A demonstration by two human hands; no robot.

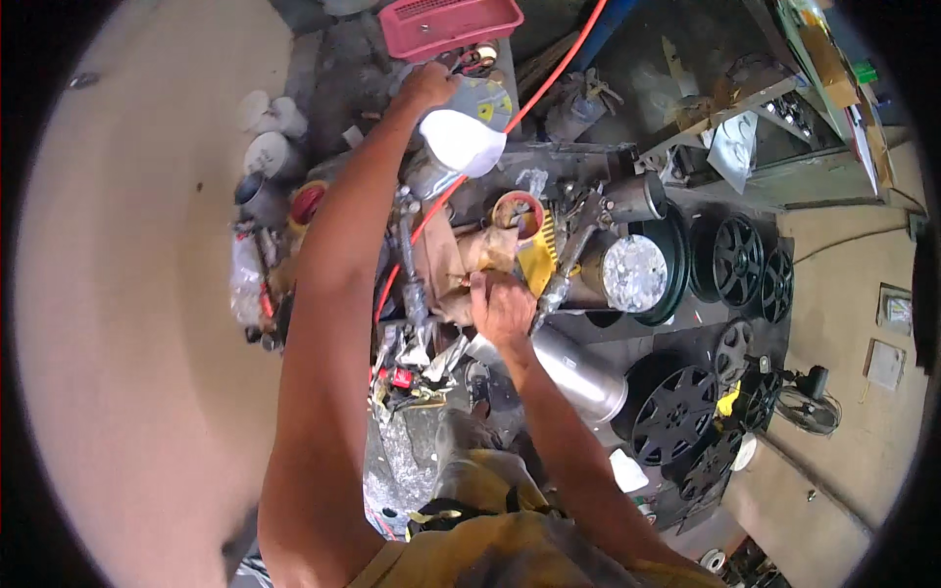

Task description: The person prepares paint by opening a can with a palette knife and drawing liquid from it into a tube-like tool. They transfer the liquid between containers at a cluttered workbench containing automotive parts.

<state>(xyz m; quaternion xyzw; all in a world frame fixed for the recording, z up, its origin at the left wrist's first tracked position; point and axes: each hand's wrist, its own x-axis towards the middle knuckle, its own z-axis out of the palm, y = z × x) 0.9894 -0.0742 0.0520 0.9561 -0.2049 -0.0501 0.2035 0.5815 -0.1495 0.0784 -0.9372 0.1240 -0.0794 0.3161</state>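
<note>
My left hand (428, 86) reaches to the far end of the cluttered bench, its fingers curled at the edge of a grey disc (487, 96) with yellow marks. Its fingertips are partly hidden, so what it grips is unclear. Just below that disc is a smooth white rounded piece (463, 143). Closer to me, my right hand (505, 309) is closed beside some crumpled tan paper (487, 249). Whatever lies within those fingers is too small to make out. Right of the paper are a yellow toothed piece (538, 263) and a roll of tape (518, 215).
An orange hose (559, 71) crosses the bench between my arms. A pink basket (446, 29) is at the far end. A silver cylinder (578, 374) lies by my right forearm; a paint-splattered can (634, 273) stands beyond. Several dark wheel rims (674, 416) line the right side.
</note>
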